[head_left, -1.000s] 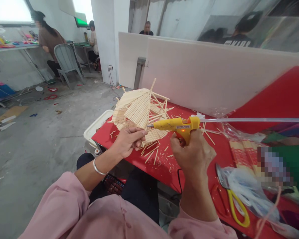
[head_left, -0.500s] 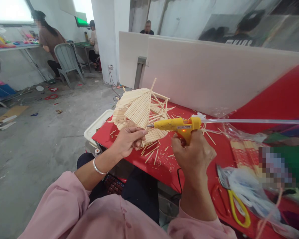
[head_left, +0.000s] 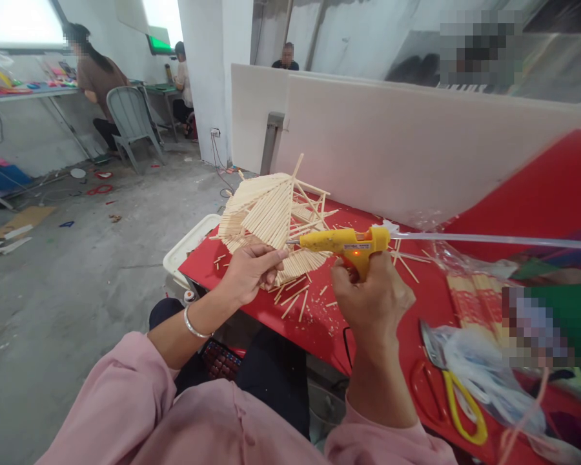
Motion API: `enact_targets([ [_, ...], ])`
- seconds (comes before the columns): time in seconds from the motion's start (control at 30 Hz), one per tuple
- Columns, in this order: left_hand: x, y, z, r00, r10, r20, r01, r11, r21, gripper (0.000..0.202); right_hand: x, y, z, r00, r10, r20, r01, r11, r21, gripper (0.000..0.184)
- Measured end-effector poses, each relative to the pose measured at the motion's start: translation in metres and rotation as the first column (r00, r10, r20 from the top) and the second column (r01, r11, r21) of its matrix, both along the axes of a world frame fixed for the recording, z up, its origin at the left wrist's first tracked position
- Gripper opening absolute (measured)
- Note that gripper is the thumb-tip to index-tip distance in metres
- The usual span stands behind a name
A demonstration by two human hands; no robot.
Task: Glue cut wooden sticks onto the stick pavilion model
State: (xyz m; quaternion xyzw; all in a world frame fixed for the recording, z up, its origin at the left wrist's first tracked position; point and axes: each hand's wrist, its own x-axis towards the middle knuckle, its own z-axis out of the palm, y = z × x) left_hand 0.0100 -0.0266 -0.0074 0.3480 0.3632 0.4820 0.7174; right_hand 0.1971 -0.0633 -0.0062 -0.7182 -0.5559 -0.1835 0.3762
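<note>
My right hand (head_left: 375,294) is wrapped round the handle of a yellow hot glue gun (head_left: 332,241), its orange light lit and a long clear glue stick (head_left: 484,239) running out of the back. The metal nozzle points left, right at the fingertips of my left hand (head_left: 256,268). Those fingers are closed in a pinch; whatever is between them is too small to make out. Just behind the left hand stands a structure of thin wooden sticks (head_left: 268,210), with slanted panels of sticks laid side by side.
Loose stick pieces (head_left: 295,300) and scraps litter the red table (head_left: 329,336). At right lie yellow-handled scissors (head_left: 465,407), a plastic bag (head_left: 489,368) and packed sticks (head_left: 479,300). White boards (head_left: 392,142) stand behind. Other people sit farther off, one near a grey chair (head_left: 133,116).
The glue gun and my right hand have shifted very slightly left, bringing the nozzle closer over my left fingertips. My left hand keeps its pinch almost unmoved.
</note>
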Motion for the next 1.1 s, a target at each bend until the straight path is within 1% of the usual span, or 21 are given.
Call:
enact_targets([
  [0.2,-0.0014,0.0015,-0.0026,1.000,0.002,-0.030,-0.002,1.000,0.005,0.032,0.0014,-0.0016,-0.0020,1.000,0.001,0.026,-0.001,1.000,0.001,0.021],
  [0.33,-0.0010,0.0019,-0.0053,1.000,0.021,-0.022,-0.021,1.000,0.014,0.034,0.0021,-0.0033,-0.0031,0.999,0.009,0.051,-0.009,1.000,0.013,0.021],
  [0.57,-0.0003,0.0010,-0.0069,0.999,0.042,0.000,-0.042,0.999,0.024,0.036,-0.0010,-0.0018,-0.0015,0.999,-0.025,0.022,0.024,1.000,0.014,0.022],
  [0.73,0.0008,0.0002,-0.0064,0.999,0.053,0.004,-0.053,0.998,0.041,0.035,-0.0010,-0.0036,-0.0040,0.999,-0.030,0.018,0.030,1.000,0.008,0.022],
  [0.9,0.0007,-0.0005,-0.0043,0.998,0.054,0.015,-0.054,0.998,0.019,0.031,0.0003,-0.0048,-0.0070,0.997,-0.028,0.065,0.027,1.000,0.014,0.021],
  [1.1,0.0010,0.0007,-0.0066,0.997,0.071,0.026,-0.072,0.997,0.015,0.027,0.0012,-0.0045,-0.0074,0.988,-0.025,0.153,0.020,0.999,0.029,0.019],
])
